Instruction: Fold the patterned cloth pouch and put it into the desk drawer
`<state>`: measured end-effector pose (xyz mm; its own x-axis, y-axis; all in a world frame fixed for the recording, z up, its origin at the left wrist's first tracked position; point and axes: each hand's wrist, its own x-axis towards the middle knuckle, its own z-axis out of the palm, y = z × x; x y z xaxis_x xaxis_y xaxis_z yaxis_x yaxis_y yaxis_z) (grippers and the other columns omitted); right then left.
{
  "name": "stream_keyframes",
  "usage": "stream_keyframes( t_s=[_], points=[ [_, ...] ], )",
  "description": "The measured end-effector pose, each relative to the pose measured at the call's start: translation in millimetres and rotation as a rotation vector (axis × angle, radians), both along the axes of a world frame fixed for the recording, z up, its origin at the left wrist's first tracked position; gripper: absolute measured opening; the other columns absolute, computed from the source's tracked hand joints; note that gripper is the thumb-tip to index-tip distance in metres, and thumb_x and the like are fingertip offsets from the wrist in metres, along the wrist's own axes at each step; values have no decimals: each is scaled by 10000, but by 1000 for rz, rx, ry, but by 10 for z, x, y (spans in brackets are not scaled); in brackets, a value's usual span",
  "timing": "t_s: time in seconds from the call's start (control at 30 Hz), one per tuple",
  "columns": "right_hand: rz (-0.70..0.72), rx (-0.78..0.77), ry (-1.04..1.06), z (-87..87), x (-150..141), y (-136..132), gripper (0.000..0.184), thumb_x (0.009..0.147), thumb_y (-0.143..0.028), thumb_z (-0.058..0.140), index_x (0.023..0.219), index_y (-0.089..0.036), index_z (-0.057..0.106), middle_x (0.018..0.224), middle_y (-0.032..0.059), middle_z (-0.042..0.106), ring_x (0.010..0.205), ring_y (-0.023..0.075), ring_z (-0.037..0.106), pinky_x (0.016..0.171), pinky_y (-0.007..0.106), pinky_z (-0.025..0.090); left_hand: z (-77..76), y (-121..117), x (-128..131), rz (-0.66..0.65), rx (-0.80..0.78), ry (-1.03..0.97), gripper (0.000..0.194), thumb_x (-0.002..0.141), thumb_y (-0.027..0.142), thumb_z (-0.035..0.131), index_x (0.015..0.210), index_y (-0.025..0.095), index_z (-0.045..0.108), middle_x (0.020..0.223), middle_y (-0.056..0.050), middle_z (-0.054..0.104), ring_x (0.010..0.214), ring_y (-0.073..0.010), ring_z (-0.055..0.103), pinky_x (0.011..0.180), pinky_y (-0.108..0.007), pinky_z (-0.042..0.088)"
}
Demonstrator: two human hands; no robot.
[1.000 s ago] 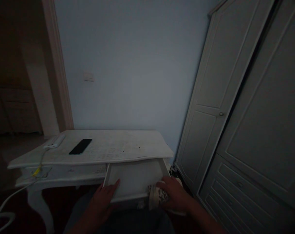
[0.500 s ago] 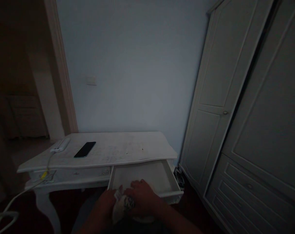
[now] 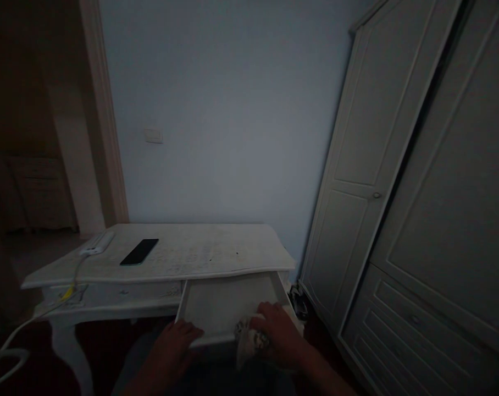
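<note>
An open drawer sticks out of the white desk. My left hand is at its front left corner, fingers curled over the edge. In my right hand is a bunched, pale cloth with a dark pattern. That hand lies over the drawer's front edge toward the right, with the cloth against the edge and hanging down in front. Part of the cloth is hidden under the fingers.
A phone lies on the desk's left part. Beside it, a white power strip has a cable running down past the left edge. A wardrobe stands at the right, with dark items on the floor between.
My right hand has moved right with the cloth, to the drawer's front edge. My left hand has let go of the cloth and now rests on the drawer's left corner.
</note>
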<state>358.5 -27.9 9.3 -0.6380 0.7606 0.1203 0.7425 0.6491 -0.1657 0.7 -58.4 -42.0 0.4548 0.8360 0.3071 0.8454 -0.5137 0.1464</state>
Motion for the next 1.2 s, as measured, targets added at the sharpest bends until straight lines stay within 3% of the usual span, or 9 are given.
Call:
stream_keyframes(
  t_s=[0.17, 0.27, 0.37, 0.53, 0.63, 0.73, 1.0, 1.1, 1.2],
  points=[
    [185, 108, -8, -138, -955, 15, 556, 840, -674, 718, 1314, -399, 621, 1234, 67, 589, 1118, 315, 540, 977, 457, 420, -152, 30, -54, -13, 88, -3, 466, 779, 120, 625, 1185, 305, 758, 1190, -48, 811, 1087, -284, 752, 992, -418, 597],
    [240, 117, -5, -190, -1173, 39, 550, 827, -697, 700, 1297, -424, 615, 1213, 50, 595, 1102, 314, 541, 951, 450, 443, -189, 43, -67, 4, 87, 18, 494, 707, 93, 631, 1133, 300, 772, 1207, -60, 808, 1102, -300, 747, 996, -406, 593],
    [215, 92, -5, -165, -926, 44, 551, 806, -615, 762, 1306, -418, 639, 1222, 62, 587, 1086, 310, 544, 952, 441, 434, -85, 28, -11, 33, -11, 42, 567, 702, 76, 626, 1200, 315, 757, 1235, -51, 798, 1154, -291, 729, 1059, -443, 553],
    [39, -38, 8, -5, 156, 52, 535, 788, -494, 832, 1287, -374, 683, 1274, 83, 576, 1135, 322, 548, 972, 433, 417, 152, -24, 153, 92, -111, 16, 404, 828, 186, 681, 1199, 328, 756, 1185, -39, 805, 1203, -288, 706, 1249, -640, 296],
    [-21, -80, 25, 60, 570, 54, 556, 772, -469, 850, 1286, -333, 687, 1287, 95, 578, 1181, 331, 542, 982, 415, 415, 157, -30, 172, 96, -97, 2, 369, 824, 194, 681, 1170, 301, 755, 1167, -49, 804, 1197, -290, 703, 1253, -631, 295],
    [-5, -57, 21, 28, 408, 36, 525, 785, -498, 837, 1262, -332, 694, 1294, 95, 571, 1180, 336, 534, 984, 433, 412, 90, -19, 125, 67, -91, -9, 400, 805, 178, 667, 1180, 293, 745, 1200, -59, 794, 1186, -285, 701, 1192, -553, 418],
    [227, 78, 13, -216, -1308, 23, 496, 818, -537, 784, 1265, -358, 665, 1260, 90, 580, 1157, 340, 532, 1003, 495, 429, -14, 22, 48, 53, -41, -13, 387, 805, 135, 608, 1107, 323, 758, 1154, -43, 795, 1120, -266, 708, 1069, -404, 525],
    [230, 61, 30, -219, -1232, 39, 512, 828, -583, 762, 1286, -378, 660, 1271, 84, 576, 1156, 340, 536, 1007, 491, 424, 13, 14, 64, 32, -46, -23, 412, 781, 112, 626, 1113, 317, 758, 1184, -49, 792, 1159, -276, 699, 1131, -448, 484],
    [169, 1, 25, -145, -617, 60, 529, 797, -532, 808, 1287, -387, 668, 1314, 80, 555, 1167, 332, 529, 1016, 466, 407, 88, -16, 90, 54, -121, -6, 426, 804, 144, 664, 1188, 310, 744, 1243, -53, 780, 1228, -291, 678, 1198, -538, 411]
  ],
)
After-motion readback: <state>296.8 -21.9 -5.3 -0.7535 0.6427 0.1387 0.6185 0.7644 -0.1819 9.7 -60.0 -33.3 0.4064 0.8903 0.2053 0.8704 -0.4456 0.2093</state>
